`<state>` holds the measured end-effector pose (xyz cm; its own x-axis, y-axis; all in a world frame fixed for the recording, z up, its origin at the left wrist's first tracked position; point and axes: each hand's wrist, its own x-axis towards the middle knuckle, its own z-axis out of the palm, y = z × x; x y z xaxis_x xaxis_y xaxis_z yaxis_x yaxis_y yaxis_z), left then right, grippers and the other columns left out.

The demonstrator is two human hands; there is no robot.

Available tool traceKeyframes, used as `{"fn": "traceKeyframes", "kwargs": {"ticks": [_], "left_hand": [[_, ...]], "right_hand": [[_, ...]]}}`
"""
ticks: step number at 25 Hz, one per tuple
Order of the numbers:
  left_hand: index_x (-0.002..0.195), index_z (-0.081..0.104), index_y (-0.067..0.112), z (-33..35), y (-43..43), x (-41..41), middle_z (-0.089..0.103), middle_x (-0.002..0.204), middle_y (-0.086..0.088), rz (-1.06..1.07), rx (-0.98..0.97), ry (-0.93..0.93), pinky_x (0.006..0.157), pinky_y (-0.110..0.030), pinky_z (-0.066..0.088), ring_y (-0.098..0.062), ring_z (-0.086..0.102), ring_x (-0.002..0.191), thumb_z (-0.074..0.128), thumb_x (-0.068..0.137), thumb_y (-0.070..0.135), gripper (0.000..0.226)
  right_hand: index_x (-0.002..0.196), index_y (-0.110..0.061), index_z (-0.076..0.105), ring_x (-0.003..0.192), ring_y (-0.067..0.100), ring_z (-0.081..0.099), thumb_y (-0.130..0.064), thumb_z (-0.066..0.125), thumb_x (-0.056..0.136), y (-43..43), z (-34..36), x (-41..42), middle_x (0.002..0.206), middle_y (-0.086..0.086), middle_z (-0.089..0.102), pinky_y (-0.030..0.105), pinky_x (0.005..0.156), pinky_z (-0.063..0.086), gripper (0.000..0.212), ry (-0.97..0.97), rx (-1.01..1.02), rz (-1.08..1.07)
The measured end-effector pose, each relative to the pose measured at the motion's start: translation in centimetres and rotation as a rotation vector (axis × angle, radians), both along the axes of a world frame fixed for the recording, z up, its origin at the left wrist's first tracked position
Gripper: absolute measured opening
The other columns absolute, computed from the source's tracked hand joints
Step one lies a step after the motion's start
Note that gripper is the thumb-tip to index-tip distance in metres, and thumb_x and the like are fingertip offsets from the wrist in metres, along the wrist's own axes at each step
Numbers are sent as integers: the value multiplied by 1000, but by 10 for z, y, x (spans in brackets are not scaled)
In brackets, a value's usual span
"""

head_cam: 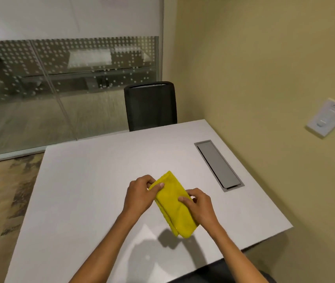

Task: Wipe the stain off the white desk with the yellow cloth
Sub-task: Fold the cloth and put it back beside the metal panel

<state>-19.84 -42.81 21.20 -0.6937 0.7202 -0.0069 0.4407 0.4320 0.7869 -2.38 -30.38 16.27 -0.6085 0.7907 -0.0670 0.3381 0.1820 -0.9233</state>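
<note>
A folded yellow cloth (173, 205) is held above the white desk (85, 180), near its middle front. My left hand (140, 194) pinches the cloth's upper left corner between thumb and fingers. The cloth's right edge is gripped by my right hand (200, 207), thumb on top. The cloth's lower end hangs free and throws a shadow on the desk. I cannot make out a stain on the desk surface.
A grey cable-tray lid (218, 165) is set into the desk at the right. A black mesh chair (151, 105) stands at the far edge. A yellow wall with a white panel (328, 117) runs along the right. A glass partition (60, 88) stands behind.
</note>
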Motion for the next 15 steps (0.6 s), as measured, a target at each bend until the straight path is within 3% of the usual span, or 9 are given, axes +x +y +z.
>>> {"fn": "traceKeyframes", "kwargs": {"ticks": [6,8,10,12,15], "left_hand": [[96,69,21,-47,77,51,69,83,7,-137,-27,70,61,-30,45,-18,64,76,56,97,55,36],[122,66,21,-65,93,65,70,118,3,-167,-57,108,85,-35,52,-22,66,107,47,100,57,46],[149,46,16,-85,102,70,45,157,-5,-132,-116,277,115,-43,38,-25,44,143,39,104,58,63],[159,29,12,-99,108,65,21,170,-8,-97,-123,455,124,-45,23,-26,22,155,30,101,63,77],[161,21,11,-107,125,54,12,171,-8,-110,-104,587,128,-41,12,-26,13,158,27,100,65,82]], "right_hand": [[104,-24,70,96,0,59,-29,68,87,69,-19,65,105,-8,67,10,74,41,18,-64,14,-23],[103,-26,69,97,2,59,-28,66,89,94,-26,84,106,-7,66,13,76,43,15,-56,22,-41],[103,-26,68,95,1,58,-27,65,90,122,-34,101,104,-8,64,10,75,42,14,-67,41,-76],[105,-21,68,95,5,60,-26,65,90,150,-44,116,105,-6,65,5,71,42,16,-81,49,-122],[106,-18,69,98,13,61,-26,64,90,191,-62,137,106,-2,67,9,72,42,18,-103,68,-163]]}}
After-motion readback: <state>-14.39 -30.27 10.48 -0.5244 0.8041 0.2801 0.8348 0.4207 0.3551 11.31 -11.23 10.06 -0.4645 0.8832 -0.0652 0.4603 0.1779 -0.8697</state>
